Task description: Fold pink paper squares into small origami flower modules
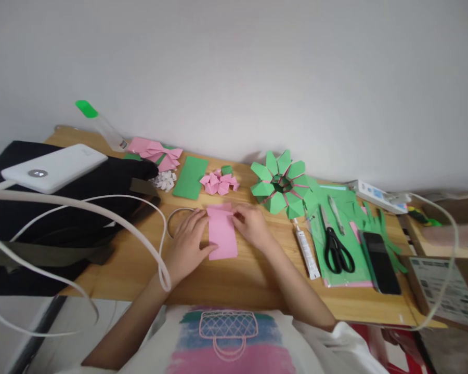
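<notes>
left hand [187, 241]: on left edge of pink paper, fingers spread, thumb on paper
paper [222, 234]: flat on table [253, 284], between both hands, top edge folded
right hand [252, 223]: at paper's top right, fingers curled in, grip on it can't tell
glue [307, 250]: right of right hand, left of scissors [335, 249]
phone [380, 262]: right of scissors

Pale, plain wall [234, 78], far side, softly lit; wooden table [245, 288] before it; cardboard box [444, 291] at right.
</notes>
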Demonstrator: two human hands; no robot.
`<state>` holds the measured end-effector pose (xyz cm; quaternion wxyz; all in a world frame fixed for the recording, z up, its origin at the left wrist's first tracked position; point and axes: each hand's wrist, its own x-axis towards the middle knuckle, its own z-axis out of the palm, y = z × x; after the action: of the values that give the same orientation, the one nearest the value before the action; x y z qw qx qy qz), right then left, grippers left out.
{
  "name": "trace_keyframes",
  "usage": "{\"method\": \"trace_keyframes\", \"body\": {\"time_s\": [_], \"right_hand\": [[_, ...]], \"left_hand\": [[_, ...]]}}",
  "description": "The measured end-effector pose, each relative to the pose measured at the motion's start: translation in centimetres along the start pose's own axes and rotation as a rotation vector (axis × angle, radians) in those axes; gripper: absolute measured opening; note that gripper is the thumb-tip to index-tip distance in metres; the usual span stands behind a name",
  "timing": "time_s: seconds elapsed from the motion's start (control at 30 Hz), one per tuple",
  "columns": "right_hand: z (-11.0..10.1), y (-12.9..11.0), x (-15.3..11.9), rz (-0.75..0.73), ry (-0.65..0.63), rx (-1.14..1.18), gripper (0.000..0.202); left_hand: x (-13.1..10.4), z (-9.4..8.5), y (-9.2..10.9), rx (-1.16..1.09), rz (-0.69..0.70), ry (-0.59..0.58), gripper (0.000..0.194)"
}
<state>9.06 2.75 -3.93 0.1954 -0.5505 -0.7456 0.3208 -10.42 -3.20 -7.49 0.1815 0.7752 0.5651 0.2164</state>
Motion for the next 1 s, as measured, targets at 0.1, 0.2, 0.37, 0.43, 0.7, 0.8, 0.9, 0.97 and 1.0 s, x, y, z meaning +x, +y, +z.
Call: {"method": "trace_keyframes", "body": {"time_s": [0.1, 0.2, 0.37, 0.43, 0.7, 0.8, 0.9, 0.97, 1.0], "right_hand": [[-0.9, 0.6, -2.1, -0.011, 0.03, 0.079, 0.011], [-1.8, 1.8, -4.4, 0.029, 0.101, 0.14, 0.017], [-2.6, 3.9, -6.9, 0.119, 0.162, 0.195, 0.019], [-2.6, 4.5, -7.4, 0.154, 0.17, 0.229, 0.021], [-2.5, 6.0, -8.6, 0.267, 0.242, 0.492, 0.029], [-2.9, 5.6, -8.6, 0.291, 0.275, 0.631, 0.033], [-3.6, 4.7, -8.7, 0.309, 0.306, 0.759, 0.033], [-3.9, 4.1, -8.7, 0.316, 0.334, 0.832, 0.031], [-4.0, 3.7, -8.7, 0.318, 0.348, 0.865, 0.03]], "left_hand": [[-0.1, -0.1, 0.1, -0.006, 0.018, 0.061, 0.058], [0.5, -0.1, 0.6, 0.097, 0.083, -0.036, 0.05], [2.8, 0.5, 1.4, 0.256, 0.106, -0.203, 0.079], [3.4, 0.7, 1.5, 0.26, 0.13, -0.232, 0.092], [3.2, 0.2, 1.6, 0.269, 0.173, -0.238, 0.068], [2.9, 0.2, 1.6, 0.264, 0.188, -0.223, 0.056], [2.7, -0.1, 1.5, 0.232, 0.201, -0.211, 0.054], [2.6, -0.2, 1.7, 0.132, 0.199, -0.185, 0.055], [2.5, -0.2, 2.0, 0.034, 0.192, -0.159, 0.052]]}}
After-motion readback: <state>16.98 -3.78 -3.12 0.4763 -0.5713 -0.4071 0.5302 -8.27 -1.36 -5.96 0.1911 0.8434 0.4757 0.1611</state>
